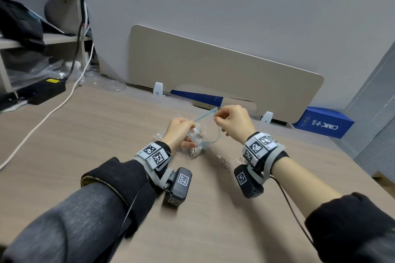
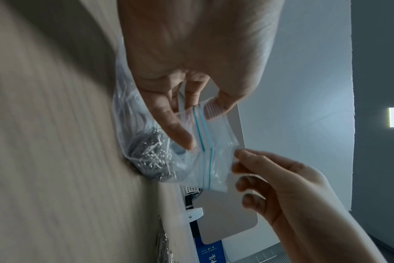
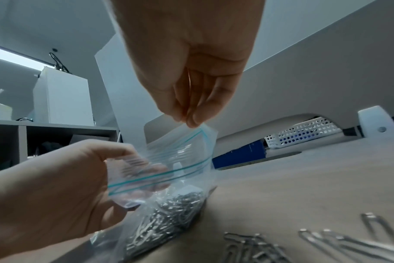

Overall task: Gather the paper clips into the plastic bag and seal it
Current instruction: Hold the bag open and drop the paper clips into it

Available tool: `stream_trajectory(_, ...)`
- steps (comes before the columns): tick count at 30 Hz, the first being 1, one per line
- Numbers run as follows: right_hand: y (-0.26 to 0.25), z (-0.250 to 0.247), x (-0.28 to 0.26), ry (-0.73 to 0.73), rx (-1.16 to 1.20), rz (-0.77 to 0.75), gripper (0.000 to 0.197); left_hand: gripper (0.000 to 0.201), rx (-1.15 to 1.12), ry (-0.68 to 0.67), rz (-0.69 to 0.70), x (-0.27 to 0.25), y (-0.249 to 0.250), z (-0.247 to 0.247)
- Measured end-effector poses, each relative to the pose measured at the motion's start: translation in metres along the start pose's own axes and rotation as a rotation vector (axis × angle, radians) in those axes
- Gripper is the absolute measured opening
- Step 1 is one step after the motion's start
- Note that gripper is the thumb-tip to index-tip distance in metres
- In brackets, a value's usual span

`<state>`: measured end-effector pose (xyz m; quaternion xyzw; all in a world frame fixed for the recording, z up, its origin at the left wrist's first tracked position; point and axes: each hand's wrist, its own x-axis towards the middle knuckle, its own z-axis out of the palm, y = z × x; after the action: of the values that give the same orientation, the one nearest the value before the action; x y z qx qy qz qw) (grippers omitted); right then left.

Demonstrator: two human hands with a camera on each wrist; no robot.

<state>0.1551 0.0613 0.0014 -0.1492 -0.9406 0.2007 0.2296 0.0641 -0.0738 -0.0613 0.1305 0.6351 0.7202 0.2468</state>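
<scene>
Head view showed a pale wood-grain table (image 1: 89,141) set against a grey wall (image 1: 235,10), with a beige rounded divider panel (image 1: 224,72) clipped along its far edge by two white brackets, one (image 1: 157,88) to the left and one (image 1: 267,117) to the right. A beige open shelf unit (image 1: 38,34) stood at the left, a black power adapter (image 1: 46,90) and a white cable (image 1: 42,121) lay on the table below it, and a blue printed box (image 1: 324,123) sat at the far right.

One clear zip-top plastic bag with a blue seal line (image 1: 205,134) rested near the table's middle, its bottom on the surface and its mouth lifted open. Inside lay a dense heap of silver wire paper clips (image 3: 169,215), too many to count. The left hand (image 1: 178,134) pinched one side of the bag's mouth between thumb and fingers; the right hand (image 1: 232,121) pinched the opposite corner of the rim with closed fingertips (image 3: 193,117).

A small scatter of loose silver paper clips (image 1: 226,161) lay on the table just right of the bag, roughly a dozen, though overlap kept the count uncertain.
</scene>
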Motion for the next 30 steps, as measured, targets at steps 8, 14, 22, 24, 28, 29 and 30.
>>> stream_trajectory(8,0.036,0.001,-0.043,-0.476,-0.266,0.271,0.041,0.027,0.022,-0.006,-0.004,0.001,0.0,0.001)
stream_trajectory(14,0.038,0.018,-0.047,-0.441,-0.247,0.234,0.034,0.027,0.026,-0.009,0.005,0.001,0.0,-0.001)
stream_trajectory(22,0.04,0.02,-0.044,-0.398,-0.289,0.119,0.013,0.028,0.022,-0.01,0.009,0.002,-0.002,-0.001)
stream_trajectory(24,0.04,0.02,-0.044,-0.396,-0.293,0.118,0.011,0.028,0.024,-0.012,0.013,0.002,-0.002,-0.001)
stream_trajectory(28,0.039,0.02,-0.043,-0.408,-0.281,0.116,0.01,0.028,0.029,-0.011,0.017,0.001,-0.002,-0.001)
stream_trajectory(29,0.038,0.018,-0.044,-0.417,-0.278,0.113,0.01,0.028,0.029,-0.013,0.016,0.001,-0.002,-0.001)
stream_trajectory(30,0.038,0.015,-0.044,-0.416,-0.263,0.115,0.009,0.028,0.029,-0.015,0.015,0.001,-0.002,-0.001)
